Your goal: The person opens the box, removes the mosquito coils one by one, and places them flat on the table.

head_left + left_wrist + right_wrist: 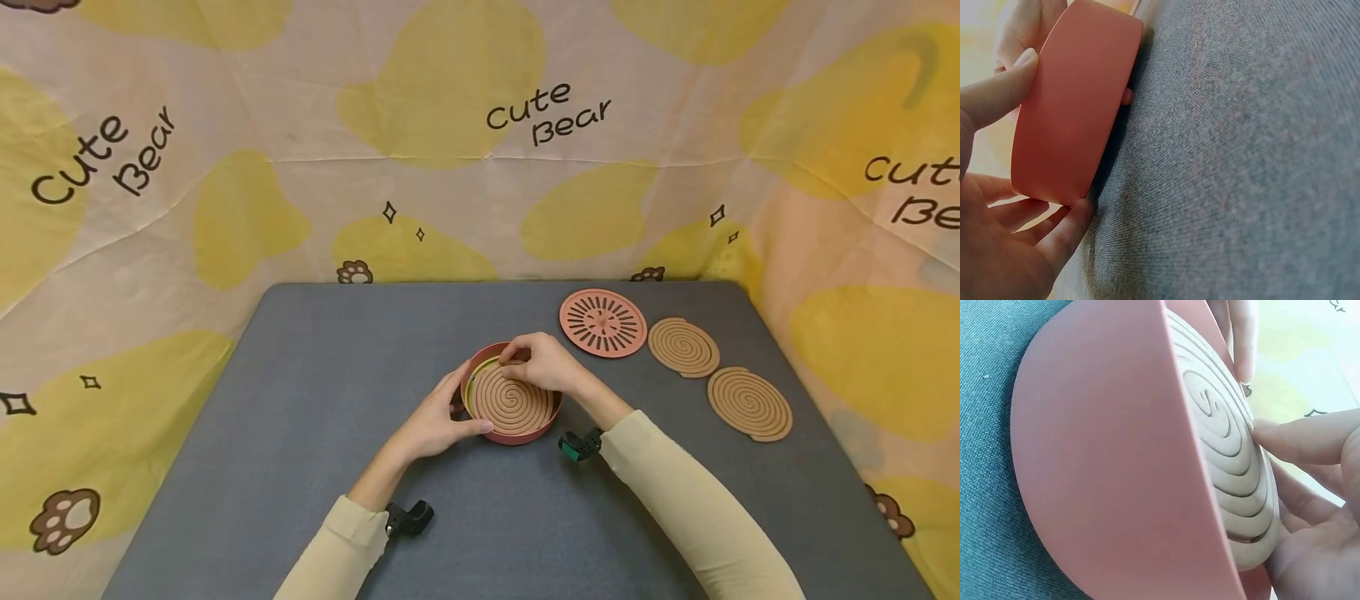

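A round brown mosquito coil [512, 404] sits tilted inside a round reddish-pink coil holder [517, 439], its far edge raised. My left hand [433, 427] grips the holder's left side, with the thumb at the near rim and the fingers around the wall; the left wrist view shows the holder's smooth outer wall [1075, 106] between thumb and fingers. At the coil's far edge, my right hand [546, 364] pinches it between thumb and fingers. In the right wrist view the coil [1229, 456] leans out above the holder's rim. A yellow-green strip [469, 390] shows inside the holder at left.
A pink slotted lid [603, 323] lies on the grey table [322, 375] behind the right hand. Two more mosquito coils, a farther one [683, 347] and a nearer one [750, 405], lie to its right. A printed curtain [442, 108] stands behind the table and along its sides.
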